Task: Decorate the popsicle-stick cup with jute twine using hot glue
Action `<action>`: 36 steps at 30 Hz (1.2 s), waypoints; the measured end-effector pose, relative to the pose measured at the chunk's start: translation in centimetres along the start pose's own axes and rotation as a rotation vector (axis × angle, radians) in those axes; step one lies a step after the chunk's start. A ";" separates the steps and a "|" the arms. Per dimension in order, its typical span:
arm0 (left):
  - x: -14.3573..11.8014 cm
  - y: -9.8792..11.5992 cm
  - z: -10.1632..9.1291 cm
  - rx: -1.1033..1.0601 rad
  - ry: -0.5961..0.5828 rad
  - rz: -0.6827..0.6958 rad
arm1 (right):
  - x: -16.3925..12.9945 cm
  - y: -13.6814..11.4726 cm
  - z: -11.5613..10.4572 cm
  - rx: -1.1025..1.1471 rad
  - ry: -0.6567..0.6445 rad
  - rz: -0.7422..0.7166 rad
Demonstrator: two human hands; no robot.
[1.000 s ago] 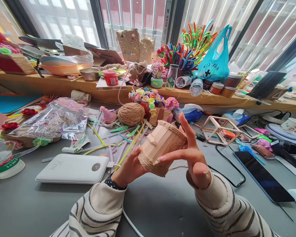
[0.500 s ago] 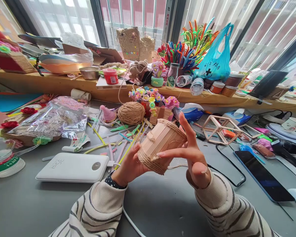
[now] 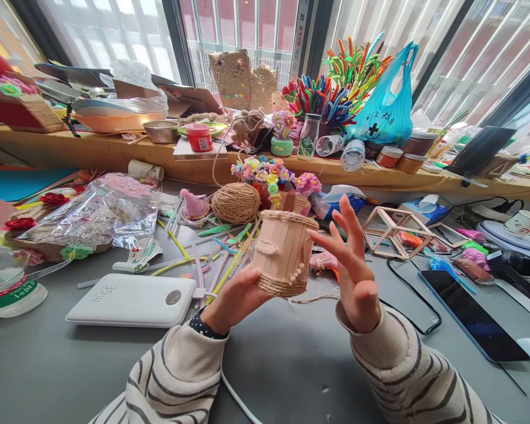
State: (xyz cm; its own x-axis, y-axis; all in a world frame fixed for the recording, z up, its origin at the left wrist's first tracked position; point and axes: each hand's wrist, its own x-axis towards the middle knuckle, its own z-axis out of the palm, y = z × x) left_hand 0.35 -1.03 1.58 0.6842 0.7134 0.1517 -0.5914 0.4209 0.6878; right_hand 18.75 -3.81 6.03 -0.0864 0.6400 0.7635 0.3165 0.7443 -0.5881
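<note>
A small barrel-like wooden cup [image 3: 285, 250], made of upright sticks with twine wound round its top and bottom, stands nearly upright in the air above the table. My left hand [image 3: 238, 294] grips it low on its left side, its fingers partly hidden behind. Twine pieces and a row of pale beads or knots are on the cup's side. My right hand [image 3: 353, 274] is just right of the cup with fingers spread, holding nothing; a fingertip is close to the rim, and I cannot tell if it touches. Behind the cup lies a ball of twine [image 3: 235, 204].
A white power bank [image 3: 130, 300] with a cable lies on the left of the grey table [image 3: 291, 365]. To the right are a phone [image 3: 472, 315] and a wooden stick frame [image 3: 397, 232]. Colourful sticks and craft flowers lie behind; a crowded wooden ledge [image 3: 194, 165] runs along the window.
The cup has turned from tilted to nearly upright in my left hand. My right hand has drawn away from its side, fingers spreading. A pink and orange item behind has come into view.
</note>
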 end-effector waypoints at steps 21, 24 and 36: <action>0.1 0.4 0.9 0.167 0.036 0.130 | -0.7 0.3 0.6 -0.097 -0.201 0.115; 0.1 0.4 1.0 0.177 0.030 0.132 | -0.7 0.3 0.6 -0.106 -0.201 0.106; 0.1 0.2 1.1 0.190 0.042 0.103 | -0.7 0.1 0.5 -0.105 -0.216 0.100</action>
State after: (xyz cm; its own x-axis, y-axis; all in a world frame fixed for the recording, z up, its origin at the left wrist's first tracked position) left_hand 0.71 -1.47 2.51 0.6036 0.7715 0.2011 -0.5636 0.2344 0.7921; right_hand 18.37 -4.04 5.31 -0.2456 0.7437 0.6218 0.4294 0.6585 -0.6180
